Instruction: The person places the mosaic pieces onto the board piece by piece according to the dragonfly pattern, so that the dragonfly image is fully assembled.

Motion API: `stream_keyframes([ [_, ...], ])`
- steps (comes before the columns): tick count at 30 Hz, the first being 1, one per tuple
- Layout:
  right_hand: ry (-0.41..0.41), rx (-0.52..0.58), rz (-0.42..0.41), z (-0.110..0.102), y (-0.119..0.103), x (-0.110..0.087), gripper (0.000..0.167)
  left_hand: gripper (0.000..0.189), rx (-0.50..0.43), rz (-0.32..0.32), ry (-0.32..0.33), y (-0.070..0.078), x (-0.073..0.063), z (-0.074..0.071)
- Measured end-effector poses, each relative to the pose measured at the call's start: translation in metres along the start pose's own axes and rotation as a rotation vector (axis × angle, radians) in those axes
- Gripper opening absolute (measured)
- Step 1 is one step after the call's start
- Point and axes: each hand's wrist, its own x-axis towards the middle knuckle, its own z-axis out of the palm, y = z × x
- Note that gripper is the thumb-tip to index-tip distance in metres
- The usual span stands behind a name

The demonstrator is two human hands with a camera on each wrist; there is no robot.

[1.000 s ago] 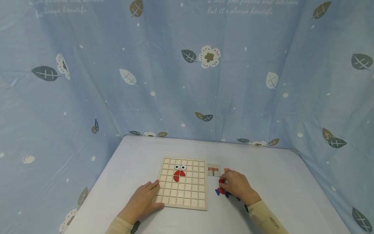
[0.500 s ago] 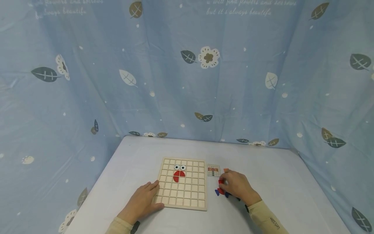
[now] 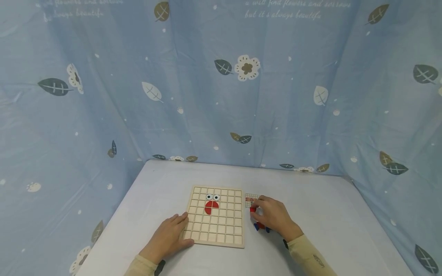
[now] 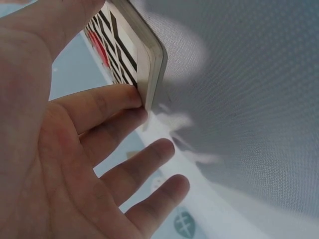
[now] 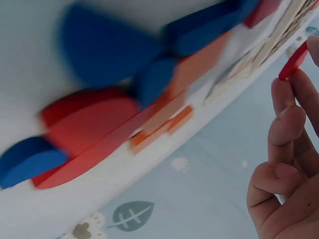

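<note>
In the head view my left hand [image 3: 169,234] rests with straight fingers against the left edge and near corner of a wooden grid board [image 3: 224,230]. The left wrist view shows these fingers [image 4: 107,102] touching the board's rim. Set in the board are two white eye pieces [image 3: 209,197], with red quarter-circle pieces [image 3: 208,210] below them. To the right of the board my right hand [image 3: 274,214] pinches a red piece [image 5: 293,62] between thumb and fingertips, lifted clear of the loose pieces. Its exact shape is unclear.
Under and beside the right hand lie loose blue pieces [image 5: 99,47], red pieces [image 5: 94,119] and orange pieces [image 5: 199,59]. A small pattern card [image 3: 248,200], partly covered by that hand, lies by the board. A leaf-print curtain [image 3: 193,115] hangs behind the white table [image 3: 331,214].
My right hand has moved left and slightly away from me, from the loose pieces toward the card and board, with a red piece pinched. The left hand stays where it was.
</note>
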Motion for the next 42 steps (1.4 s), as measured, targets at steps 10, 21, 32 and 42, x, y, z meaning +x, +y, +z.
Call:
stream_keyframes([
  [10, 0.074, 0.078, -0.100, 0.004, -0.027, 0.019, 0.021, 0.078, 0.012, 0.004, 0.011, 0.000, 0.000, 0.002],
  [21, 0.060, 0.111, -0.133, 0.014, -0.062, 0.045, 0.022, 0.078, 0.020, 0.001, 0.007, -0.002, 0.002, 0.003],
  [32, -0.053, 0.072, -0.181, 0.026, -0.088, 0.064, 0.024, 0.078, 0.014, 0.000, -0.003, -0.002, 0.002, 0.003],
  [42, -0.083, 0.022, -0.165, 0.039, -0.098, 0.073, 0.022, 0.077, 0.016, 0.015, 0.009, -0.001, 0.002, 0.002],
])
